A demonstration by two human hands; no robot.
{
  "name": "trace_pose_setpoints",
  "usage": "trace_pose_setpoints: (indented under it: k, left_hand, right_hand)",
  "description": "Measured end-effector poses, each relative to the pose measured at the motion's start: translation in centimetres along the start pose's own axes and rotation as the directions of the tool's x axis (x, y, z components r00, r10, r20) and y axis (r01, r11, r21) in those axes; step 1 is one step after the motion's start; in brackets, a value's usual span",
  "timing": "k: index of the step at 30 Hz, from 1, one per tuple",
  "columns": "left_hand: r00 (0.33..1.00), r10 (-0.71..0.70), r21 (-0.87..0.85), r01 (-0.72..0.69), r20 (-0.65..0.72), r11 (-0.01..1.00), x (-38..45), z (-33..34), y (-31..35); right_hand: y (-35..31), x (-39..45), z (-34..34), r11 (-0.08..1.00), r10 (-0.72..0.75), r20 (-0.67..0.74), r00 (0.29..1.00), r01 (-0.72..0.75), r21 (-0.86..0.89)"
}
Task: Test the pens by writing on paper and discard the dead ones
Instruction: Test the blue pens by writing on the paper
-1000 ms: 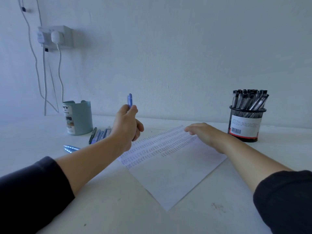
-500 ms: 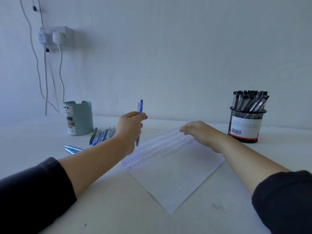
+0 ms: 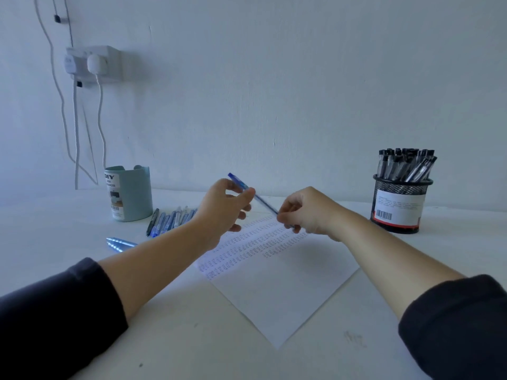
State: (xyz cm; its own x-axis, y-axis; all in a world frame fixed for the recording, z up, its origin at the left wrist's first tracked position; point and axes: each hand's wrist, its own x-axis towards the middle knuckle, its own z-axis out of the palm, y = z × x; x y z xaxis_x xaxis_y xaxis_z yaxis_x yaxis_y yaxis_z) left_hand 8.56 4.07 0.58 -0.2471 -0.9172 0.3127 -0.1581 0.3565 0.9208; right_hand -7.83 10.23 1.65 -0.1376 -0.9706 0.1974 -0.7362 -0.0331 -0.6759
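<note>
Two hands meet mid-frame above the paper [image 3: 277, 283]: left hand [image 3: 222, 212] pinches the blue pen [image 3: 259, 200] near its upper end between thumb and fingertips, right hand [image 3: 307, 209] curls its fingers round the pen's lower end. Pen slants from upper left down to lower right, bridging both hands over rows of scribbles. Mesh cup of black pens [image 3: 400, 204] stands at right; green holder [image 3: 129, 193] and loose pens [image 3: 170, 222] at left on the table [image 3: 192, 338].

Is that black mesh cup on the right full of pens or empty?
Full: the black mesh cup stands upright, packed with black-capped pens sticking above its rim.
</note>
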Motion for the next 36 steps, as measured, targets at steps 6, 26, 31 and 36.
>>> trace_pose_setpoints:
  k: [6,26,31,36]
  left_hand:
    - [0.958,0.288,0.806,-0.165,-0.007,0.568,2.1,-2.6,-1.4]
    - [0.994,0.066,0.727,0.015,-0.083,0.686,4.9,-6.1,-3.1]
    - [0.992,0.070,0.706,0.026,-0.107,0.708,5.0,-7.7,-3.2]
    - [0.997,-0.024,0.919,-0.058,0.073,0.390,4.7,-6.6,-3.7]
  right_hand:
    - [5.4,0.1,-4.4,0.781,0.296,-0.446,0.845,-0.483,-0.396]
    - [4.3,-0.6,-2.8,0.818,0.207,-0.185,0.961,-0.274,-0.506]
    - [1.8,-1.0,-0.1,0.938,0.248,0.215,0.945,-0.179,-0.298]
    - [1.6,-0.6,0.4,0.943,0.216,0.257,0.942,-0.134,-0.304]
